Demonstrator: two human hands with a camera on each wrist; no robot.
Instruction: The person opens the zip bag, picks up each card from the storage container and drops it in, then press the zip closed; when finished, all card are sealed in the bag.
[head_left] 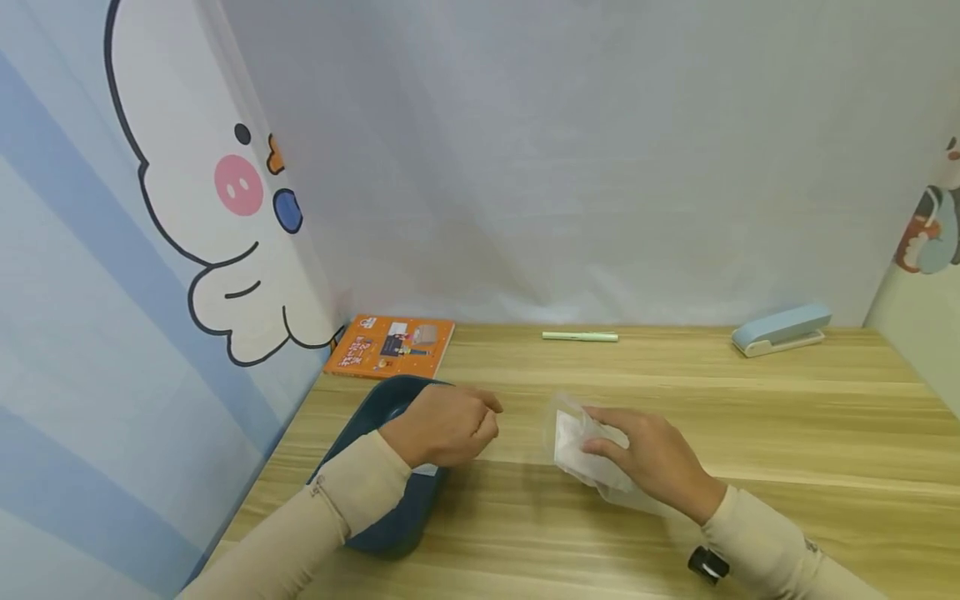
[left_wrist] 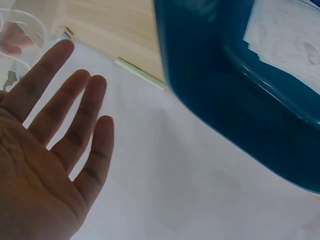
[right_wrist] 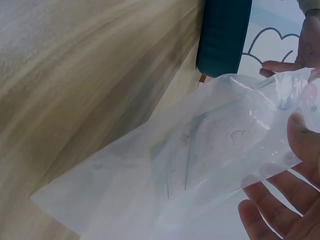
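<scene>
My right hand [head_left: 660, 458] holds a clear plastic bag [right_wrist: 110, 170] above the table, thumb on one face and fingers behind it. Inside the bag are white papers [right_wrist: 220, 140], and its mouth gapes toward the left. My left hand [head_left: 448, 423] is over the right side of a dark teal plastic bin [head_left: 397, 529], holding nothing. Its fingers look straight and slightly spread in the left wrist view. White printed papers [left_wrist: 290, 40] lie in the bin, mostly hidden by the left arm in the head view.
An orange book [head_left: 405, 346] lies behind the bin at the back left. Along the table's back edge are a pale green pen [head_left: 580, 337] and, farther right, a light blue stapler [head_left: 782, 327]. A curtain [head_left: 585, 167] hangs behind the wooden table [head_left: 787, 417].
</scene>
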